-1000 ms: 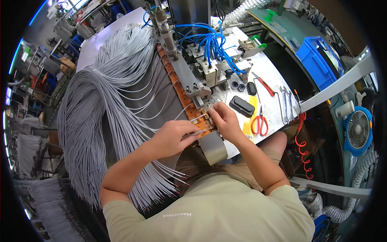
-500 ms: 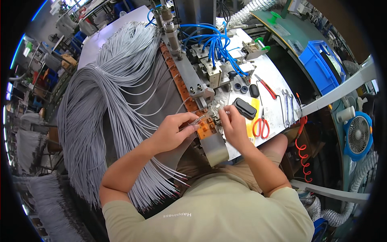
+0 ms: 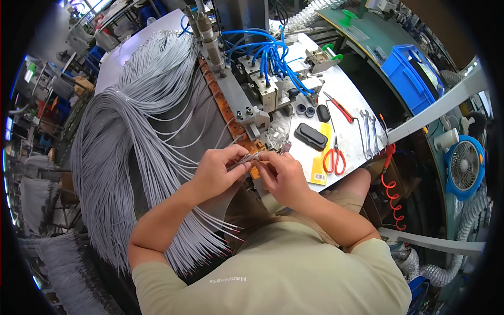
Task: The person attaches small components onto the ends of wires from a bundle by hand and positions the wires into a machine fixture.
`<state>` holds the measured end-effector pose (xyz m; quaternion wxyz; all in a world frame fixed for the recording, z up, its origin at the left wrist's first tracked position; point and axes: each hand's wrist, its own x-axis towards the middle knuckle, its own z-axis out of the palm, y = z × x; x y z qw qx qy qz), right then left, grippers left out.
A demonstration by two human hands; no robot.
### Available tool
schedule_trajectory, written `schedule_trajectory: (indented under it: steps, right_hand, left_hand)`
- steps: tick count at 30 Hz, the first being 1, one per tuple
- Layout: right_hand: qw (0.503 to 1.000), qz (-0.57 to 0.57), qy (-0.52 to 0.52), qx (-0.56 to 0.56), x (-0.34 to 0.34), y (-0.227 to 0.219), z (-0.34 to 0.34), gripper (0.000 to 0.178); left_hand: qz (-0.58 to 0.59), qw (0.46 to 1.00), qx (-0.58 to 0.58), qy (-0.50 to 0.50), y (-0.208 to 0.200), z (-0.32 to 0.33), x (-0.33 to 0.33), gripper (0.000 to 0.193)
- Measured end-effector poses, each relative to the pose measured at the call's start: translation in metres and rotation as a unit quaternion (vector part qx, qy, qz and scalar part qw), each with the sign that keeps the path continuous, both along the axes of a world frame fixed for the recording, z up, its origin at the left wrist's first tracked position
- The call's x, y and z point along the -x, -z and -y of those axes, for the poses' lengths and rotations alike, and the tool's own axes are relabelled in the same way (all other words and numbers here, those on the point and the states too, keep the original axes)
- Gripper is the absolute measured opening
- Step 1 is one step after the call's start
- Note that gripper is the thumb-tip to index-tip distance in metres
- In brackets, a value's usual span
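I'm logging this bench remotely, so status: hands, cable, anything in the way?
Left hand pinches grey cable. Right hand close beside it, grip unclear. No obstruction seen; red scissors lie off to the right.

Two silver metal wrenches (image 3: 366, 134) are lying near the white table's (image 3: 338, 81) right edge; a boxy blue plastic crate (image 3: 403, 79) is lining the green bench's (image 3: 377, 38) left edge.

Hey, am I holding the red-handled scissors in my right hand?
No, the red-handled scissors lie on the white tabletop, and the right hand is away from them, its fingertips close to the left hand.
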<state>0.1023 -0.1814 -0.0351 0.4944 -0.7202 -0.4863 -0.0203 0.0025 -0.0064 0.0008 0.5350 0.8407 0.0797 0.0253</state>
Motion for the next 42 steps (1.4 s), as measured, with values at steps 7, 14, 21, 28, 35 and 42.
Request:
schedule_trajectory:
  steps: [7, 14, 21, 28, 35, 42]
  right_hand:
    - [0.993, -0.108, -0.018, 0.033, -0.001, -0.002, -0.001, 0.012]
    - [0.993, -0.087, -0.079, 0.012, -0.013, -0.004, 0.002, 0.014]
    - [0.991, 0.096, -0.07, -0.053, -0.022, -0.002, -0.009, 0.013]
    - [0.969, -0.246, 0.024, -0.024, -0.047, 0.051, -0.01, 0.014]
    - [0.906, -0.421, -0.047, 0.004, -0.05, 0.04, -0.014, 0.015]
    - [0.802, -0.594, -0.052, 0.009, -0.053, 0.034, -0.015, 0.015]
  left_hand:
    - [0.017, 0.999, -0.043, 0.012, -0.001, -0.001, 0.0, 0.013]
    - [0.028, 0.998, -0.013, 0.053, -0.002, -0.003, 0.004, 0.014]
    - [-0.017, 0.998, 0.05, 0.021, -0.01, -0.001, 0.001, 0.014]
    - [0.166, 0.95, -0.249, 0.084, -0.04, 0.023, 0.018, 0.019]
    - [0.093, 0.964, -0.118, 0.218, 0.0, -0.001, 0.003, 0.02]
    - [0.178, 0.941, -0.285, 0.053, 0.007, 0.002, -0.001, 0.02]
